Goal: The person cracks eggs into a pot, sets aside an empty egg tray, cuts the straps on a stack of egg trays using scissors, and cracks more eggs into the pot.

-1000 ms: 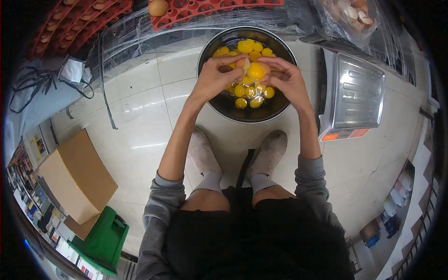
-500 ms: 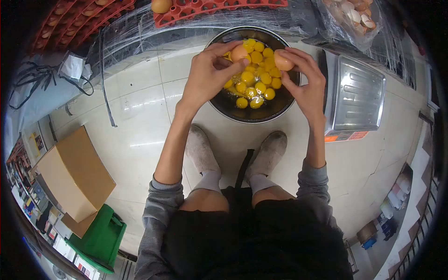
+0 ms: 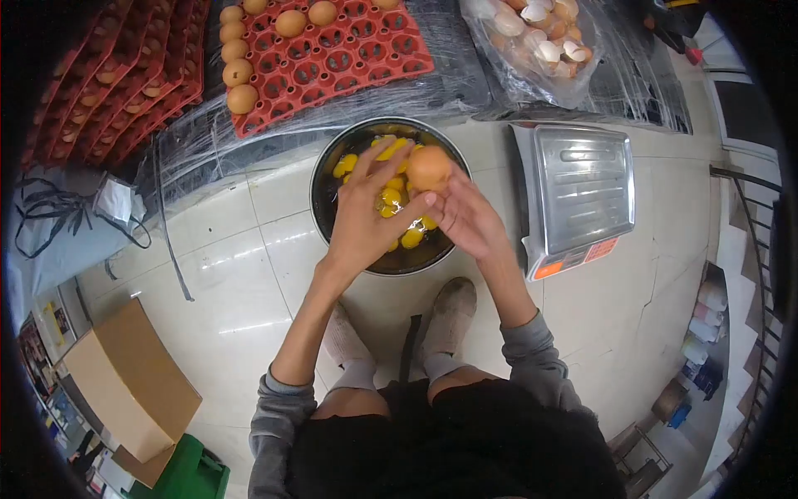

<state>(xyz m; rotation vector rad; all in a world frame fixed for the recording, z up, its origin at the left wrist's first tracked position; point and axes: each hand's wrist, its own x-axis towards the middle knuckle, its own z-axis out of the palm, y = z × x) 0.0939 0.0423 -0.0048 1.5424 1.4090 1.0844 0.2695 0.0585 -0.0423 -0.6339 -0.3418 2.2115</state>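
Observation:
A rounded brown eggshell (image 3: 429,169) sits between my hands, above a dark round bowl (image 3: 322,218) of egg yolks (image 3: 391,197) and clear egg white. My right hand (image 3: 472,218) has its fingers closed on the shell from the right. My left hand (image 3: 359,214) hangs over the bowl's left side with fingers stretched out and slightly blurred. Its thumb tip reaches the underside of the shell, and yolks show between thumb and fingers. Whether a second shell piece sits inside the one I see is hidden.
A red egg tray (image 3: 332,62) with several brown eggs lies beyond the bowl. Stacked egg trays (image 3: 125,79) stand left of it. A clear bag of eggshells (image 3: 540,46) is at the back right. A metal-topped scale (image 3: 582,187) stands right of the bowl; a cardboard box (image 3: 133,378) is lower left.
My hands have come together; the separate shell pieces they held apart now show as one shell at my right hand. My left fingers have spread. The view has shifted, showing more of the egg tray.

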